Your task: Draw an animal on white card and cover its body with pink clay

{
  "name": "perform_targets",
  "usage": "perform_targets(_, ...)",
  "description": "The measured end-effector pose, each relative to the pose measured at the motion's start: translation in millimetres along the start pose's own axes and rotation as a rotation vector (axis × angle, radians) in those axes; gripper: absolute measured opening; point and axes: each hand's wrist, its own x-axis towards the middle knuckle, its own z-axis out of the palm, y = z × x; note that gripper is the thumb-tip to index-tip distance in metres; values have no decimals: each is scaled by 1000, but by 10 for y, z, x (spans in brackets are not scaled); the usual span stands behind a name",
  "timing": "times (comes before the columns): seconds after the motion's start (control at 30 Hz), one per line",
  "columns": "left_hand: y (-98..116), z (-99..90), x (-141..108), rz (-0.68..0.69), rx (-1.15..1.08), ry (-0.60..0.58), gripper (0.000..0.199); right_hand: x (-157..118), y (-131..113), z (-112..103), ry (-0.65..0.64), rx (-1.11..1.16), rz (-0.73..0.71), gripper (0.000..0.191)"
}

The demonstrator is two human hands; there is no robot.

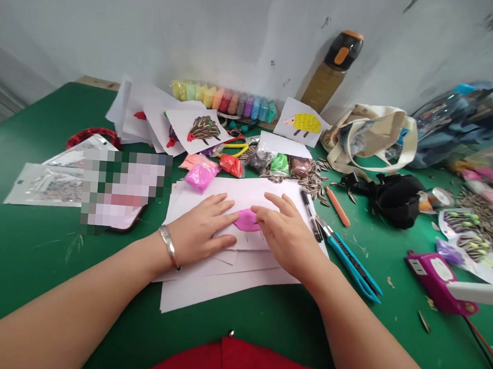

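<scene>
A flattened patch of pink clay [246, 221] lies on white paper [204, 288], with thin drawn lines below it. My left hand [200, 226] is spread flat on the paper, its fingertips at the clay's left edge. From the other side my right hand [287, 233] reaches in, fingers apart, with a fingertip touching the clay's right part. Neither hand grips anything. Just beyond the paper sit a bag of pink clay [201, 175], a red one [231, 165] and a green one [279, 164]. Beside my right hand are a black pen [310, 212] and an orange stick [337, 206].
Blue tweezers or a cutter [353, 264] lie to the right, near a magenta device [439, 282]. Sunflower seeds [313, 181] are scattered behind. A hedgehog picture [205, 134], a bottle [330, 71] and a cloth bag [372, 134] stand toward the wall. Packets [48, 186] lie left.
</scene>
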Motion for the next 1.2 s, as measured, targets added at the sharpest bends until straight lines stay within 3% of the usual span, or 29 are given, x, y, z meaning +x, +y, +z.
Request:
perform_targets(0.17,-13,36,0,29,21,0,45,-57,-136,-10,-81,19,-119,28)
perform_targets(0.37,-33,27,13,39,2,13,43,-35,-231,18,-162,-35,-146,28)
perform_targets(0.7,-24,32,11,57,-6,37,40,-46,-226,18,-98,31,-114,29)
perform_targets(1.2,-28,36,8,1,-90,36,55,-3,-228,101,-112,-13,-107,31)
